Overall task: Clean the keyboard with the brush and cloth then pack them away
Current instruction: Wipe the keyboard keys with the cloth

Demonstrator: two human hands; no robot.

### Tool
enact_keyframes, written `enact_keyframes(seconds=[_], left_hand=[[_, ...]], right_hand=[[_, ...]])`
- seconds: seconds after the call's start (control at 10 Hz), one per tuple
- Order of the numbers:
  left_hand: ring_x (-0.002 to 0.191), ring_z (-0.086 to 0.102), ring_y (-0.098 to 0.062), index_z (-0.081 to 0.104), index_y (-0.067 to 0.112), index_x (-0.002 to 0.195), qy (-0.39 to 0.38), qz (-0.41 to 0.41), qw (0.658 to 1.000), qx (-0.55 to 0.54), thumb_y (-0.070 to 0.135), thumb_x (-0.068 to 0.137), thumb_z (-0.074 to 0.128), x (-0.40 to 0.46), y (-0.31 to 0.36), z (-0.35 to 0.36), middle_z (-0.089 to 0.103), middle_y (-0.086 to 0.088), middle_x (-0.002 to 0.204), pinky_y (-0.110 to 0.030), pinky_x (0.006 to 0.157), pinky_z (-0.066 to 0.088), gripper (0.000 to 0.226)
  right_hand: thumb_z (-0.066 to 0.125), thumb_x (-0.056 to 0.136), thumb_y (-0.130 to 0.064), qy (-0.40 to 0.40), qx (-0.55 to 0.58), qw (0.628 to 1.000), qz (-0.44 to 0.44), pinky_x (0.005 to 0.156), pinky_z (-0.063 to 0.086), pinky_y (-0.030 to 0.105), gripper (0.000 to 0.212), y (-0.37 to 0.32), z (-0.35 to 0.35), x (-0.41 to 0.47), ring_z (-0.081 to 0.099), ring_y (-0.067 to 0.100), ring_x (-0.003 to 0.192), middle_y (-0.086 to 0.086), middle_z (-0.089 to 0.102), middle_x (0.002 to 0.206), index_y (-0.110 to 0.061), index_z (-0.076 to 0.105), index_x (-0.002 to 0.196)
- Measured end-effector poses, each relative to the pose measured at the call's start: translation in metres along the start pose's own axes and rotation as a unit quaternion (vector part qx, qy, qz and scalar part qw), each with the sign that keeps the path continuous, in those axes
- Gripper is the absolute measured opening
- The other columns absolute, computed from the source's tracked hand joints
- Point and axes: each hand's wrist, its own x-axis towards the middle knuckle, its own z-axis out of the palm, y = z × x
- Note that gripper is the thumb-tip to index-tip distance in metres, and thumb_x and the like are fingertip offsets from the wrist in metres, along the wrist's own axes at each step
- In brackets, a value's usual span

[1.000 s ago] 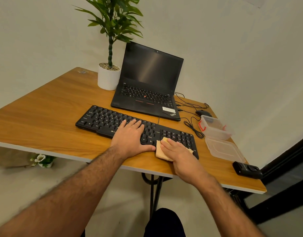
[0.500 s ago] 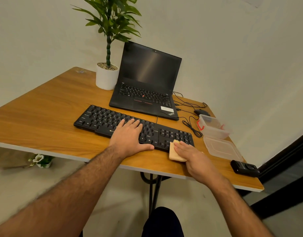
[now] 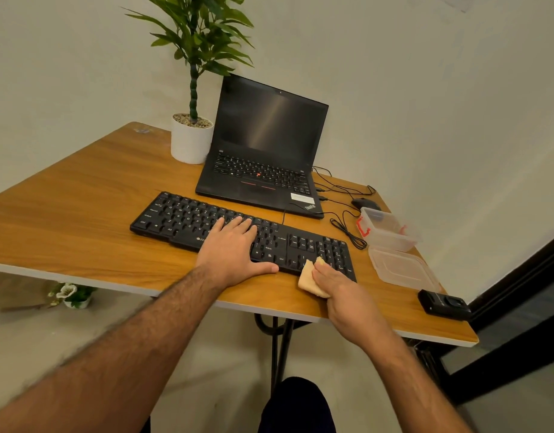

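A person's right hand [image 3: 341, 287] grips a folded tan cloth [image 3: 310, 279] at the near right corner of a black keyboard [image 3: 207, 225], the cloth lying partly on the keys by the number pad and partly on the wooden bench [image 3: 82, 198]. The left hand [image 3: 235, 250] rests flat on the middle of the keyboard, fingers straight across the keys and thumb stretched along its near edge, holding nothing. At the bench's right edge sits a small black device [image 3: 444, 304]; just beyond it lies a clear plastic lid [image 3: 403, 270], and behind that an open clear container [image 3: 389, 228] with red clips. Black cables [image 3: 344, 226] run from the keyboard's far side past the container, near a black mouse [image 3: 364, 203]. Behind the keyboard stands an open black laptop [image 3: 263, 151], its screen dark. A green plant in a white pot [image 3: 191, 142] stands just left of the laptop, against the pale wall.
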Motion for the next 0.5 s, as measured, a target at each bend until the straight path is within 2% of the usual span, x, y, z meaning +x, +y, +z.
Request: enact_keyframes(seconds=[0.1,0.2,0.3,0.4,0.5], left_hand=[[0.153,0.011,-0.018,0.024,0.019,0.157,0.000,-0.002,1.000,0.002,0.095,0.073,0.030,0.000,0.000,0.001,0.018,-0.001,0.166,-0.047,0.125,0.005,0.114],[0.153,0.011,-0.018,0.024,0.019,0.157,0.003,0.000,1.000,0.002,0.095,0.073,0.029,0.000,0.000,0.001,0.019,0.000,0.166,-0.046,0.125,0.005,0.114],[0.153,0.011,-0.018,0.024,0.018,0.157,0.004,0.000,1.000,-0.002,0.095,0.072,0.029,0.000,0.001,0.001,0.019,-0.001,0.166,-0.046,0.125,0.005,0.114],[0.153,0.011,-0.018,0.025,0.018,0.157,0.005,0.001,1.000,-0.004,0.095,0.073,0.030,0.000,0.000,0.001,0.019,-0.001,0.166,-0.046,0.125,0.005,0.114],[0.153,0.012,-0.018,0.026,0.018,0.157,0.016,0.003,1.000,-0.007,0.095,0.073,0.030,0.000,-0.001,0.003,0.020,-0.001,0.166,-0.046,0.125,0.004,0.114]], right_hand=[[0.039,0.100,-0.005,-0.019,0.044,0.999,-0.017,0.113,0.012,0.014,0.056,-0.005,-0.007,-0.001,0.026,0.005,0.144,-0.013,0.029,0.157,-0.029,0.035,0.151],[0.041,0.099,-0.004,-0.003,0.163,0.987,0.003,0.105,0.026,0.013,0.050,-0.005,-0.021,0.011,0.040,0.005,0.133,-0.009,0.047,0.147,-0.027,0.048,0.143],[0.041,0.099,-0.002,0.106,0.221,0.968,0.054,0.096,0.032,0.018,0.046,-0.002,-0.033,0.044,0.046,0.009,0.123,-0.003,0.055,0.137,-0.020,0.054,0.139],[0.038,0.099,-0.004,0.132,0.190,0.964,0.130,0.084,0.041,0.026,0.046,0.000,-0.034,0.083,0.052,0.014,0.105,0.004,0.060,0.127,-0.017,0.052,0.140],[0.039,0.096,-0.005,0.053,0.132,0.976,0.163,0.085,0.050,0.038,0.037,-0.013,-0.019,0.110,0.059,0.024,0.100,0.011,0.065,0.113,-0.007,0.060,0.125]])
